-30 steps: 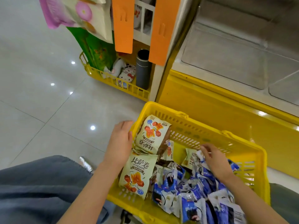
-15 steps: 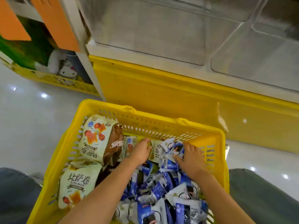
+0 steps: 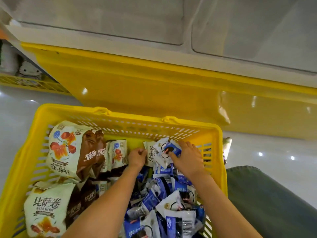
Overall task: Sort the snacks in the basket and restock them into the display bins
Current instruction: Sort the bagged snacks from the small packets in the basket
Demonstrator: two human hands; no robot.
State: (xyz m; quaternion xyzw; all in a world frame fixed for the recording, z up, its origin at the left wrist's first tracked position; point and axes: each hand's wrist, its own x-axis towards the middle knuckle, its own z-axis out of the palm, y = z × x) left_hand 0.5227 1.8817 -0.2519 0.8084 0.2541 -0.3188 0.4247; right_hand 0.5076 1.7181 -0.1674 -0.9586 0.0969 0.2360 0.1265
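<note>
Left hand (image 3: 138, 158): reached to the far end of the basket, forearm lying over the heap, fingers curled and pinching the edge of a small pale green packet (image 3: 150, 154)
Right hand (image 3: 187, 159): just beside the left, thumb and fingers closed on a blue-and-white packet (image 3: 172, 149) close to the far wall
Basket (image 3: 212, 128): yellow with slotted walls, standing close in front of the yellow display base (image 3: 154, 86)
Left half: two large pale green bags (image 3: 66, 148), one behind the other, with brown bags (image 3: 91, 152) squeezed beside them, number unclear
Right half: a loose heap of blue-and-white packets (image 3: 163, 201), too many and too tangled to count
Display bins (image 3: 103, 19): two clear ones in view above the base, contents not discernible
Person: one knee (image 3: 265, 203) in dark cloth right of the basket
</note>
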